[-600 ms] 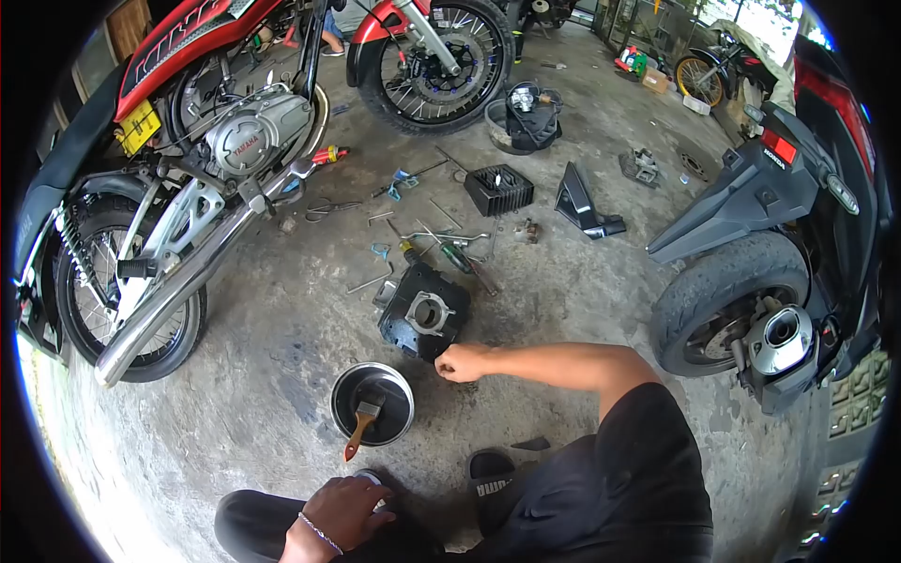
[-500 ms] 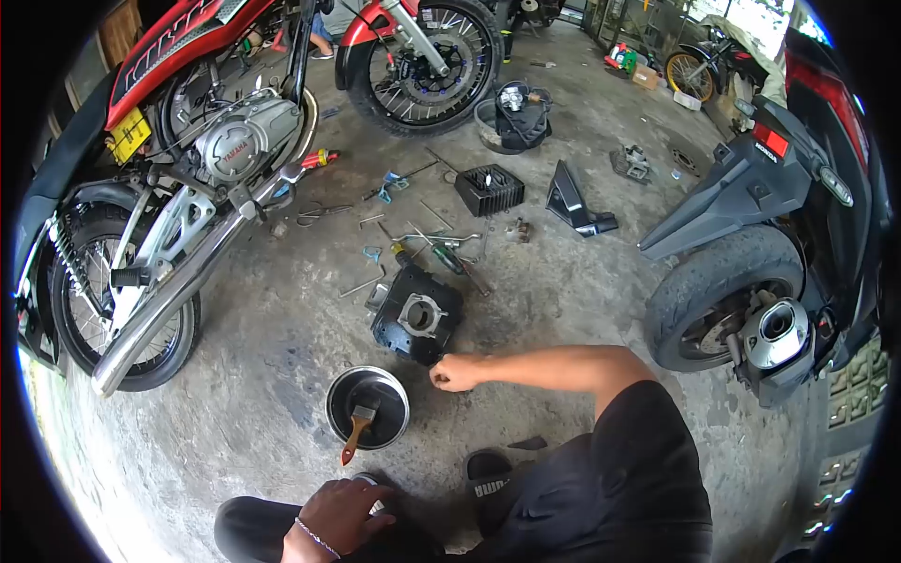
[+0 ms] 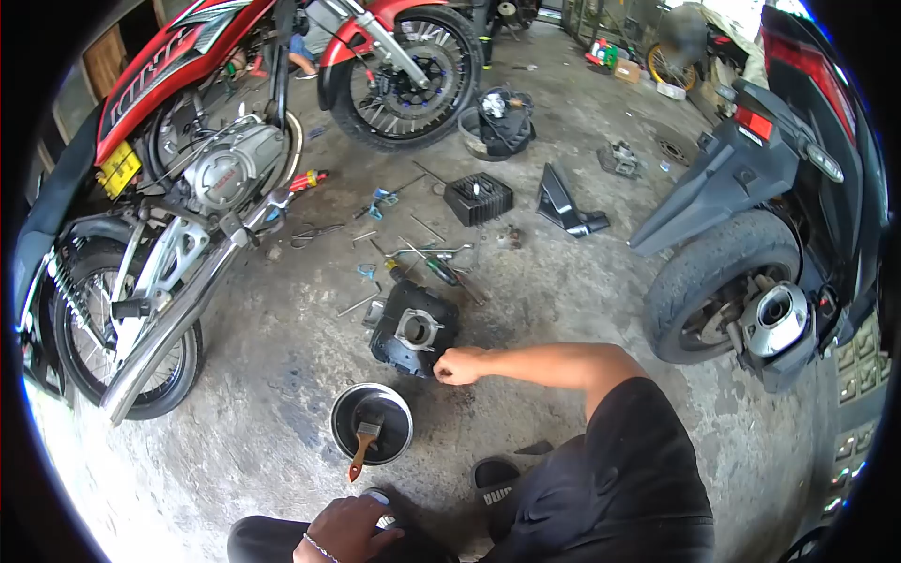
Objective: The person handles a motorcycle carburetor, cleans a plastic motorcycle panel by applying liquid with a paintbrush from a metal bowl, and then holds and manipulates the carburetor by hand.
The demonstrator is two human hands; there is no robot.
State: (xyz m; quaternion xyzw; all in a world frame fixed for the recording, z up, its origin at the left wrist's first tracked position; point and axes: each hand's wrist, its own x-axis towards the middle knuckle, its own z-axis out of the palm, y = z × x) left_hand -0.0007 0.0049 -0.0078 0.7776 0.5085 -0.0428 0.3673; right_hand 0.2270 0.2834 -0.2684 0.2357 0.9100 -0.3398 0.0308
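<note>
My right hand (image 3: 458,366) is closed at the lower right edge of a black engine cylinder (image 3: 415,328) lying on the concrete floor. Whatever its fingers hold, if anything, is too small to make out. My left hand (image 3: 349,531) rests near my left knee, back upward, with thumb and fingers apart and nothing visible in it; a bracelet circles the wrist. Between the hands and the cylinder stands a round metal bowl (image 3: 406,437) with dark contents. A paintbrush (image 3: 360,452) with a wooden handle leans inside, its handle over the rim.
Screwdrivers (image 3: 439,269) and wrenches lie beyond the cylinder. Farther back are a finned cylinder head (image 3: 479,199), a black plastic part (image 3: 566,208) and a basin (image 3: 472,139). A red motorcycle (image 3: 225,174) stands left, another motorcycle (image 3: 723,281) right. Part of another person (image 3: 302,58) shows behind.
The camera view has shifted, so the floor objects and motorcycles sit differently in frame. My right hand stays at the cylinder's edge, and my left hand stays near the knee.
</note>
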